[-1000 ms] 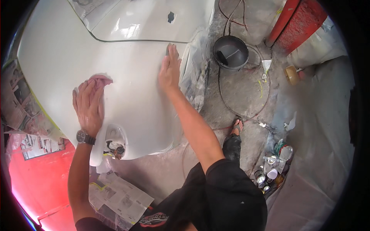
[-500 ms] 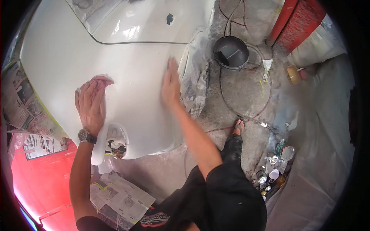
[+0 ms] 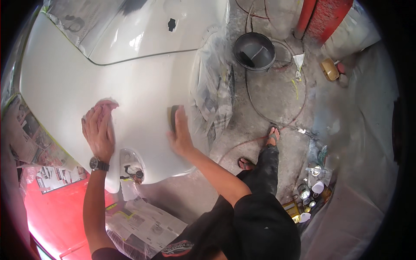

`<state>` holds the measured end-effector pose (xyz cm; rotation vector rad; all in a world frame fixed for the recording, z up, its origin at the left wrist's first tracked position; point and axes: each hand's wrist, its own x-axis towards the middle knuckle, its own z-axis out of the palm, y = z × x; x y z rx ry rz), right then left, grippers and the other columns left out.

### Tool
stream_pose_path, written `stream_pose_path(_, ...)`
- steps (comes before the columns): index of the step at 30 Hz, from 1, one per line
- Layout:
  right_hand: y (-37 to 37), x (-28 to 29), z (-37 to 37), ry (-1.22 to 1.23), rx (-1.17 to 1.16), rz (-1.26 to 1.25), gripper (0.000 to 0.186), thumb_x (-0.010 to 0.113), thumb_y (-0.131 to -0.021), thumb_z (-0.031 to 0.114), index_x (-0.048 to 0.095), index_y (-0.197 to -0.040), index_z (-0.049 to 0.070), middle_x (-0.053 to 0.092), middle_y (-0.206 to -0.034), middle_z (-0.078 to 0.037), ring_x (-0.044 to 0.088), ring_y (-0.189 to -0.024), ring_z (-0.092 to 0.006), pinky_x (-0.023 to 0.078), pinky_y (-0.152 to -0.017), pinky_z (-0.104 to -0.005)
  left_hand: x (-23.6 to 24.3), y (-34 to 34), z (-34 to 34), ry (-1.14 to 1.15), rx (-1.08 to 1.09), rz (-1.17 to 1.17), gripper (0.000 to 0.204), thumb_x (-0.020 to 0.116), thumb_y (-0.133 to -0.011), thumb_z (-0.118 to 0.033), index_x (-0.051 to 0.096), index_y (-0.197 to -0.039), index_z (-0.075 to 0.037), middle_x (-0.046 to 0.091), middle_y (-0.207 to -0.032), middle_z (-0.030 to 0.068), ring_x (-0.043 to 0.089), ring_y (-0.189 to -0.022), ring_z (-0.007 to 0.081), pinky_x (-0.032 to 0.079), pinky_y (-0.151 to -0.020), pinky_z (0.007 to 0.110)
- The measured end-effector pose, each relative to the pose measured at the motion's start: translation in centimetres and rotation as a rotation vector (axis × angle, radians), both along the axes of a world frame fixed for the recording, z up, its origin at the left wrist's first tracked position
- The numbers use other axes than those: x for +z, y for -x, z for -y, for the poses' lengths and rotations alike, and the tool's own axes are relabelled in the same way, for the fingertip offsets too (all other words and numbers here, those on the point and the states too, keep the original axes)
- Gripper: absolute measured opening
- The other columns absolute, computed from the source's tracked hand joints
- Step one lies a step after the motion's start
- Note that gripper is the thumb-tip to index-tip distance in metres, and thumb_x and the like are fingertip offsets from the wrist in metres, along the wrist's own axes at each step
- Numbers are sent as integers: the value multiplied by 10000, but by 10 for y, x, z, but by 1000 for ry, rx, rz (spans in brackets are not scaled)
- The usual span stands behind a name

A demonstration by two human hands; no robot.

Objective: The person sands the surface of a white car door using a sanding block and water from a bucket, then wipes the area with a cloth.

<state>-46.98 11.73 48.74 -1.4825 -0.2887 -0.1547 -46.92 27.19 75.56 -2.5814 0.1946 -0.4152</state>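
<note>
A glossy white car body panel [image 3: 141,93] spreads out before me, with a recess for a lamp [image 3: 131,168] at its near corner, where wiring shows. My left hand [image 3: 99,134] lies on the panel, its fingers pressing a crumpled pink cloth [image 3: 107,104] to the surface. Further right, my right hand [image 3: 182,136] holds a dark, flat block that looks like a sanding block [image 3: 174,118] against the panel near its masked edge. A tan strip shows along the block's left side. Motion slightly blurs this hand.
Clear plastic sheeting [image 3: 208,99] and newspaper [image 3: 32,123] cover parts around the panel. A black basin [image 3: 255,52] with liquid stands on the concrete floor beside a looped hose [image 3: 248,93]. Cans and bottles [image 3: 310,197] cluster at lower right, near a grey sheet [image 3: 359,173]. A red post [image 3: 329,19] rises behind.
My right hand has drawn the block toward me along the panel's right side. My left hand stays on the cloth at about the same spot. The view has shifted slightly.
</note>
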Motion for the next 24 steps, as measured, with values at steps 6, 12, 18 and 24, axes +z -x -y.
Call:
stream_pose_path(6, -166, 9, 13, -36, -102, -128, 651, 473, -1069, 292, 257, -1578, -51, 227, -1646, -287, 212, -1545, -400, 151, -1263, -502, -1, -3, 0, 4, 9, -22, 387, 612, -936, -105, 681, -1315, -132, 566, -1439, 110, 462, -1400, 364, 265, -1198, 593)
stream_pose_path(12, -54, 7, 12, -32, 6, 9, 577, 375, -1091, 233, 253, -1575, -56, 229, -1645, -287, 203, -1548, -391, 155, -1267, -488, -2, 10, -7, -12, 54, -30, 392, 606, -931, -99, 680, -1315, -131, 562, -1443, 114, 460, -1404, 362, 262, -1193, 602)
stream_pose_path(18, -169, 7, 24, -105, -8, -161, 597, 349, -1098, 265, 221, -1588, -50, 211, -1670, -234, 178, -1564, -351, 137, -1276, -470, 0, -4, -2, -33, 39, -28, 331, 600, -955, -85, 700, -1270, -105, 578, -1432, 130, 474, -1394, 366, 268, -1188, 602)
stream_pose_path(24, -93, 0, 21, -130, 63, -37, 601, 328, -1105, 304, 217, -1603, -14, 212, -1675, -218, 199, -1558, -366, 115, -1275, -480, -4, 4, -4, -46, 44, -17, 327, 595, -963, -101, 703, -1271, -97, 579, -1433, 133, 473, -1390, 376, 268, -1185, 604)
